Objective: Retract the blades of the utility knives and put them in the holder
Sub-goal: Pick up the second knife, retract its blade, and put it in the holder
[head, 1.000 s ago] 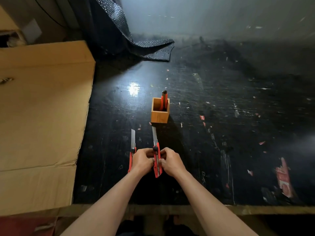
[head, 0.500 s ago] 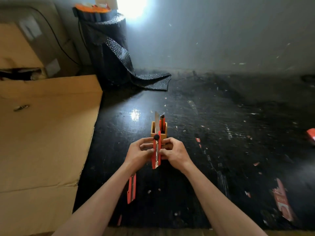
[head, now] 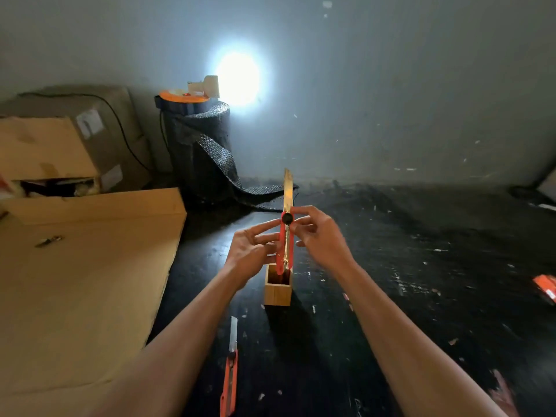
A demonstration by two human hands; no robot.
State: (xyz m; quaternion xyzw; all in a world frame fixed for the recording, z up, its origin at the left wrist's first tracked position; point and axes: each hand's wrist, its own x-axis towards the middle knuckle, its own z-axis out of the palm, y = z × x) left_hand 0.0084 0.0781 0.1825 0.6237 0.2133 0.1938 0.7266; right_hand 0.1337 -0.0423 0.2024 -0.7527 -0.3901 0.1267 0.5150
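Note:
I hold a red utility knife (head: 285, 245) upright in front of me, its long blade (head: 288, 189) out and pointing up. My left hand (head: 254, 254) grips the lower handle. My right hand (head: 319, 236) pinches the top near the black lock knob (head: 287, 218). The knife's lower end hangs just above the small wooden holder (head: 276, 291), which stands on the black table; what is inside the holder is hidden. A second red utility knife (head: 230, 377) lies flat on the table near me, blade out and pointing away.
A large cardboard sheet (head: 75, 284) covers the left of the table, with boxes (head: 60, 145) behind it. A roll of black bubble wrap (head: 201, 152) stands at the back by the wall. An orange item (head: 546, 288) lies at the right edge.
Both hands have lifted the knife off the table and brought it up over the holder. The view has tilted up, so the second knife now lies nearer the bottom.

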